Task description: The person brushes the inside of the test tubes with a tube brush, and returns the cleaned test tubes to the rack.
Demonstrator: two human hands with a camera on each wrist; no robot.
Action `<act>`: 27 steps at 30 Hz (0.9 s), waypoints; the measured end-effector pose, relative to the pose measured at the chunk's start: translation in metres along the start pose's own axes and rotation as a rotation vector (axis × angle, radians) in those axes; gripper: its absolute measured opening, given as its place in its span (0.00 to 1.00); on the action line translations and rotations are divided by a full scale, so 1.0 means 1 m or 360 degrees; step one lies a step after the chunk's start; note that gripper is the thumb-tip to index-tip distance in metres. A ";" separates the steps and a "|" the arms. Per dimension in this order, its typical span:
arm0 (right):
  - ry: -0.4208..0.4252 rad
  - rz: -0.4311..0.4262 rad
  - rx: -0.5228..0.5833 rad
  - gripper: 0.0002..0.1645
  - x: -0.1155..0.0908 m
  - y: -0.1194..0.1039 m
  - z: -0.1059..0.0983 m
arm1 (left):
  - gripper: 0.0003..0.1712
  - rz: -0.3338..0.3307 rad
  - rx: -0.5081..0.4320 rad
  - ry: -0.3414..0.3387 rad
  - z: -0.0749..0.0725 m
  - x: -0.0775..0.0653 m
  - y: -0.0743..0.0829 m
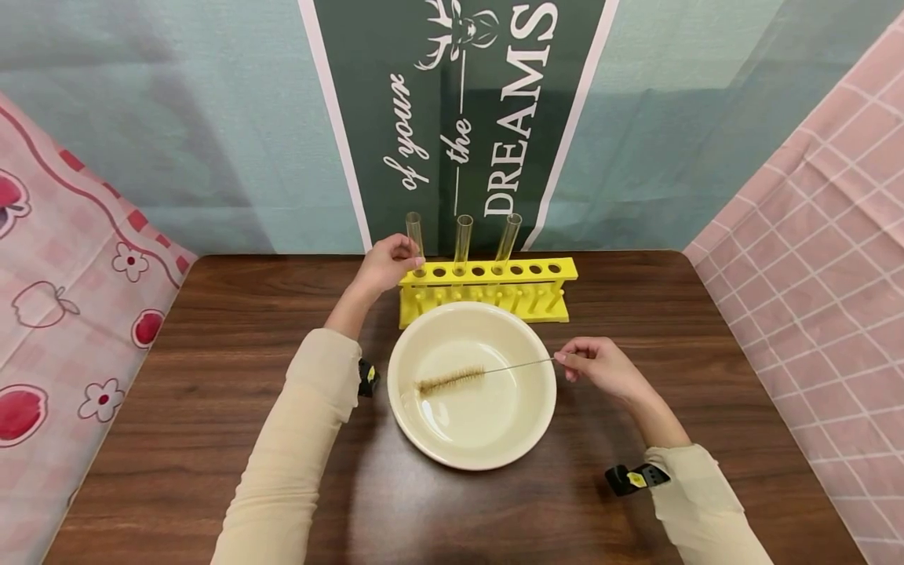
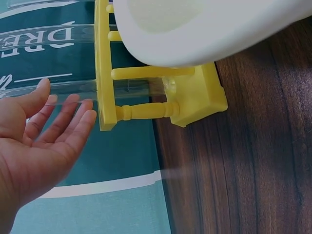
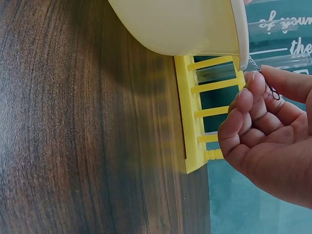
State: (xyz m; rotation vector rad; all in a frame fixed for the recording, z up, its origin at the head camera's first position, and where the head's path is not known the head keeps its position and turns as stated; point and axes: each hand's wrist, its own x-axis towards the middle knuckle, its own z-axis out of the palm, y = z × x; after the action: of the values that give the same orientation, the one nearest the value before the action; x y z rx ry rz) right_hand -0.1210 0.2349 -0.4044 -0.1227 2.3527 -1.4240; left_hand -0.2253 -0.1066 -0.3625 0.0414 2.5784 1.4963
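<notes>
My left hand [image 1: 388, 263] is at the leftmost glass test tube [image 1: 413, 227], thumb and fingertips on either side of it. This tube stands in a yellow test tube rack [image 1: 565, 269]; its rounded bottom shows low in the rack in the left wrist view. Two more test tubes [image 1: 463, 235] stand further right in the rack. My right hand [image 1: 600, 365] pinches the looped wire end of a test tube brush [image 1: 452, 380] between thumb and forefinger. The brush's tan bristles lie inside a cream basin [image 1: 466, 460], its wire crossing the right rim.
The basin sits directly in front of the rack and hides part of its base. Both stand on a dark wooden table [image 1: 212, 392]. A printed cloth [image 1: 247, 118] hangs behind the table, with pink cloths [image 1: 833, 275] at the sides.
</notes>
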 end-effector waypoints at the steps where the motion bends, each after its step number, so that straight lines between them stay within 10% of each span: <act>1: 0.0000 0.0001 0.0000 0.17 0.000 0.000 0.000 | 0.12 0.0002 -0.0001 -0.0004 0.000 0.000 0.000; 27: 0.0024 0.0003 -0.0012 0.19 -0.001 0.000 -0.003 | 0.13 -0.0077 -0.0017 0.0062 0.009 0.002 -0.005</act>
State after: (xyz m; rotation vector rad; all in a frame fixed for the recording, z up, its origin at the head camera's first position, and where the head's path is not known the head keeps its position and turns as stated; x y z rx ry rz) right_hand -0.1214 0.2372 -0.4033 -0.1121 2.3698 -1.4202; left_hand -0.2256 -0.1014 -0.3711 -0.0513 2.5822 1.5083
